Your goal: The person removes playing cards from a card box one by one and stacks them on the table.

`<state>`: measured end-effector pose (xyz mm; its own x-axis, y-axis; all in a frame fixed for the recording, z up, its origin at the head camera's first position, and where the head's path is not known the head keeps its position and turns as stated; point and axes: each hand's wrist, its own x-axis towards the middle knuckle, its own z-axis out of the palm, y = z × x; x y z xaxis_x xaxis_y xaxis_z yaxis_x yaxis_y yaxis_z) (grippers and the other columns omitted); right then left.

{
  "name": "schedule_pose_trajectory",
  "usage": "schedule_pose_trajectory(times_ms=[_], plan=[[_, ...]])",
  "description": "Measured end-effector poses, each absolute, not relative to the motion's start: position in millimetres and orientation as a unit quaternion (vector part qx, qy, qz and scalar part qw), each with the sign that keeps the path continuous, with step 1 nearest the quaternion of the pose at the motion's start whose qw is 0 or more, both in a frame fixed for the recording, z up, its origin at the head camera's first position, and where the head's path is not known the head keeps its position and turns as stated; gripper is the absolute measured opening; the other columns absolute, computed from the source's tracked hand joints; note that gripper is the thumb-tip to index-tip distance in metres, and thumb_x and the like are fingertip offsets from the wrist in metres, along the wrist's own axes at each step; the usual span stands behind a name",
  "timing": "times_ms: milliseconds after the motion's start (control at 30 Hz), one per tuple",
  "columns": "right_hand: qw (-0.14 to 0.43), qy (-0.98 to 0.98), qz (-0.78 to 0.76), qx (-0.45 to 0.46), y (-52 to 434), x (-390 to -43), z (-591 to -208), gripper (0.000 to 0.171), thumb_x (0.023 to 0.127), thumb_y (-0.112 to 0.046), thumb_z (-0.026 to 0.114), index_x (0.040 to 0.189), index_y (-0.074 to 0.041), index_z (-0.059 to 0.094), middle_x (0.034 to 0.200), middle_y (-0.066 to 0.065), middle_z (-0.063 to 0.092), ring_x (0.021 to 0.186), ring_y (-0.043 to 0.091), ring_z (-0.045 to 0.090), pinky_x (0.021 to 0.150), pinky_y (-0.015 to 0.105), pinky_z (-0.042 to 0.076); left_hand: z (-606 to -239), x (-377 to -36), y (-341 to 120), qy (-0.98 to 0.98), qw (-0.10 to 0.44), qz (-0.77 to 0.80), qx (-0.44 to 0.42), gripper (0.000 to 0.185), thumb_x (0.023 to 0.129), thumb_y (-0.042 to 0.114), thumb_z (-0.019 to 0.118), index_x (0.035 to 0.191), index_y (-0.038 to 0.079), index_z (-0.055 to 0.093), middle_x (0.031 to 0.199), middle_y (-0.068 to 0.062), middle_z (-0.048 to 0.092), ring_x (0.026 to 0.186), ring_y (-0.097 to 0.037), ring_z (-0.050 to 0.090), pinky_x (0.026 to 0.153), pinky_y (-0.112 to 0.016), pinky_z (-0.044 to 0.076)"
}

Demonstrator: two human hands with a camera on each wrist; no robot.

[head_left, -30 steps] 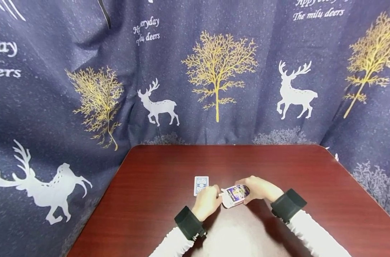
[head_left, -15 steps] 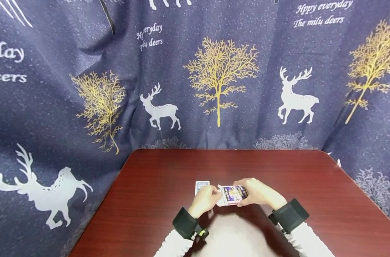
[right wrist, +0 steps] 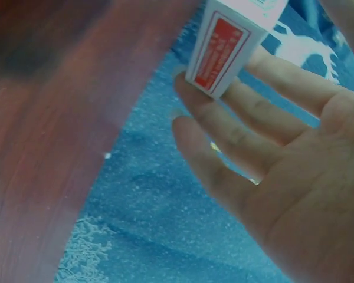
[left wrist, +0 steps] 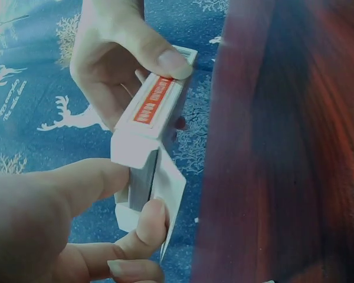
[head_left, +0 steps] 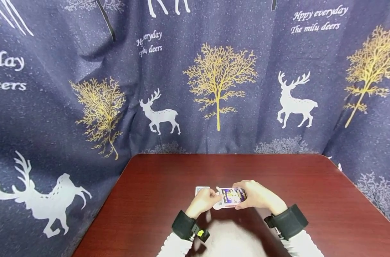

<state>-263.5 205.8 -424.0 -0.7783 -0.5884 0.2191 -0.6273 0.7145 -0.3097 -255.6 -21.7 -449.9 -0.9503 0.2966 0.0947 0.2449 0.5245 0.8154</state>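
Observation:
A white playing-card box [head_left: 232, 197] with a purple and yellow picture is held up over the table between both hands. My right hand [head_left: 260, 196] grips its closed end, thumb on one side and fingers on the other. In the left wrist view the near end of the box stands open, its flap [left wrist: 172, 186] folded out. The grey edge of a card deck [left wrist: 143, 184] shows inside. My left hand [head_left: 202, 202] pinches at that deck, thumb on one side and a fingertip between deck and flap.
A blue-backed playing card [head_left: 203, 188] lies on the reddish-brown table [head_left: 163, 178], partly covered by my left hand in the head view. A dark blue curtain [head_left: 195, 142] with deer and trees hangs behind the table's far edge.
The box has turned to lie more level in the head view. The left fingers have moved onto its open end, and the left hand now covers more of the card on the table.

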Motion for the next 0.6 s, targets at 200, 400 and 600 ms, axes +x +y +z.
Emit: schedule_pose_trajectory(times_ms=[200, 400, 600], plan=[[0.026, -0.922, 0.226, 0.313, 202, -267, -424, 0.053, 0.064, -0.035, 0.086, 0.107, -0.012, 0.067, 0.096, -0.004, 0.067, 0.083, 0.008, 0.057, 0.073, 0.025, 0.046, -453, -261, -25, 0.850, 0.042, 0.508, 0.136, 0.029, 0.084, 0.019, 0.068, 0.061, 0.002, 0.062, 0.049, 0.010, 0.037, 0.043, -0.004, 0.034, 0.041, -0.018, 0.027], [0.017, -0.917, 0.248, 0.311, 204, -270, -424, 0.052, 0.064, -0.034, 0.086, 0.108, -0.011, 0.068, 0.098, -0.003, 0.067, 0.085, 0.008, 0.058, 0.076, 0.025, 0.046, -452, -266, -28, 0.845, 0.045, 0.518, 0.125, 0.024, 0.082, 0.021, 0.072, 0.067, 0.002, 0.069, 0.053, 0.010, 0.045, 0.047, -0.004, 0.040, 0.043, -0.019, 0.029], [0.030, -0.915, 0.252, 0.313, 208, -272, -424, 0.052, 0.064, -0.034, 0.086, 0.107, -0.010, 0.068, 0.101, 0.000, 0.068, 0.088, 0.011, 0.059, 0.078, 0.027, 0.047, -449, -272, -32, 0.840, 0.056, 0.523, 0.131, 0.015, 0.081, 0.016, 0.069, 0.078, 0.002, 0.074, 0.063, 0.008, 0.051, 0.058, -0.007, 0.042, 0.051, -0.022, 0.031]])
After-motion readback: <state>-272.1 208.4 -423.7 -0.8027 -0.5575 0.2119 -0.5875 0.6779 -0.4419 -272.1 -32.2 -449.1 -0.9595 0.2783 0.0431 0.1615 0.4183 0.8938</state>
